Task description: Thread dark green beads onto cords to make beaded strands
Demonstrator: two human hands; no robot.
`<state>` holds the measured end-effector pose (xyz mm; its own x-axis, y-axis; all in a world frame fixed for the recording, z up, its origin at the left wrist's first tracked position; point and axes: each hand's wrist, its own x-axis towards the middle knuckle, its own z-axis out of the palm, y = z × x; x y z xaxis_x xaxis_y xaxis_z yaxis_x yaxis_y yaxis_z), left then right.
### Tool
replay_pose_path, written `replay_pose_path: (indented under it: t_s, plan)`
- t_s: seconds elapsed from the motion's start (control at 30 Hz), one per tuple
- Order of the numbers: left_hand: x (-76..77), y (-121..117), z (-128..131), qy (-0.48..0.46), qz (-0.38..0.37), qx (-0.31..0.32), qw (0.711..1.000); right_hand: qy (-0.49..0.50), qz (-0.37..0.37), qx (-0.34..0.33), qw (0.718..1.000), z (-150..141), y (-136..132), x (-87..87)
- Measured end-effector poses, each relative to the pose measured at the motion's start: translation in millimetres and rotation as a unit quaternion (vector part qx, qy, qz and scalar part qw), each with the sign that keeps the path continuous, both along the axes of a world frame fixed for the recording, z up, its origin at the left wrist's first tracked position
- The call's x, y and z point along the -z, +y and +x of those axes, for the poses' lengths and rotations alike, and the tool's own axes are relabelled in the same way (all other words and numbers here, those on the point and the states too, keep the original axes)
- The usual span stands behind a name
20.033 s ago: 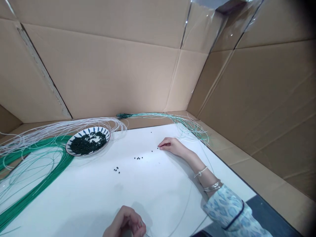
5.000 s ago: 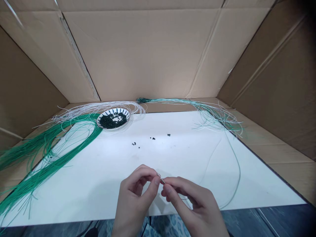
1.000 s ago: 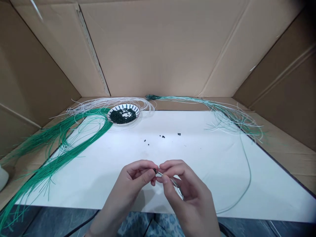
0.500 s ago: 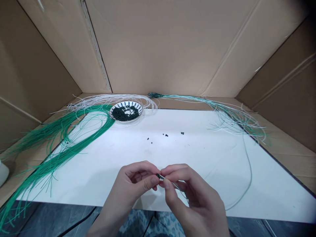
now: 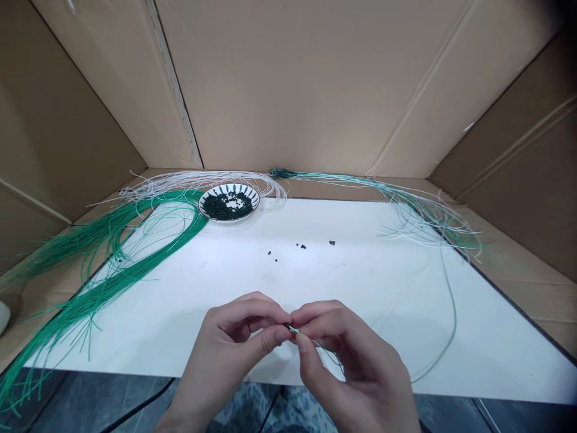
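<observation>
Near the front edge of the white board, my left hand (image 5: pixel 246 337) pinches a tiny dark bead (image 5: pixel 287 326) between thumb and forefinger. Close against it, my right hand (image 5: pixel 347 352) is closed in a pinch on thin cords (image 5: pixel 331 355), pale and green, that run from the bead under my right palm. A longer pale green cord (image 5: pixel 452 325) curves over the board right of my right hand. The fingertips cover most of the bead, so I cannot tell how the cords sit in it.
A striped dish (image 5: pixel 202 210) of dark beads stands at the back left. Green cords (image 5: pixel 130 276) and white cords (image 5: pixel 180 180) lie around it. A bundle of beaded cords (image 5: pixel 333 177) stretches along the back right. Loose beads (image 5: pixel 303 246) dot the board. Cardboard walls (image 5: pixel 306 84) surround it.
My left hand has shifted slightly left and its thumb and forefinger have closed further over the bead. The right hand keeps its pinch on the cords, almost in the same place.
</observation>
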<state>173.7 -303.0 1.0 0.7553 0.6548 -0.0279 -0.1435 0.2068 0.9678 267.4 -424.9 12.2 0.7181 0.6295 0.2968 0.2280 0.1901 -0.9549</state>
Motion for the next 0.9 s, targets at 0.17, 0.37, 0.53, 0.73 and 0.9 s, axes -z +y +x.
replay_pose_path:
  t_s: [0.17,0.37,0.53,0.73,0.9]
  plan:
    - [-1.7,-1.0,-0.3,0.006,0.035,-0.007,0.999,0.007,-0.008,-0.009,1.000,1.3,-0.8,-1.4]
    - [-11.0,-1.0,-1.8,0.044,0.147,-0.015,0.988,0.009,-0.036,-0.024,0.999,7.0,-2.8,4.1]
    - [-19.5,-0.7,-0.6,0.057,0.183,0.001,0.982,-0.011,-0.040,-0.054,0.998,13.7,-5.9,6.4]
    - [-10.1,-1.0,1.4,0.051,0.068,0.040,0.996,0.055,-0.025,-0.071,0.996,15.8,-6.6,6.2]
    - [2.6,-0.1,6.5,0.022,-0.074,0.087,0.993,0.237,0.032,-0.108,0.965,15.7,-2.3,12.6]
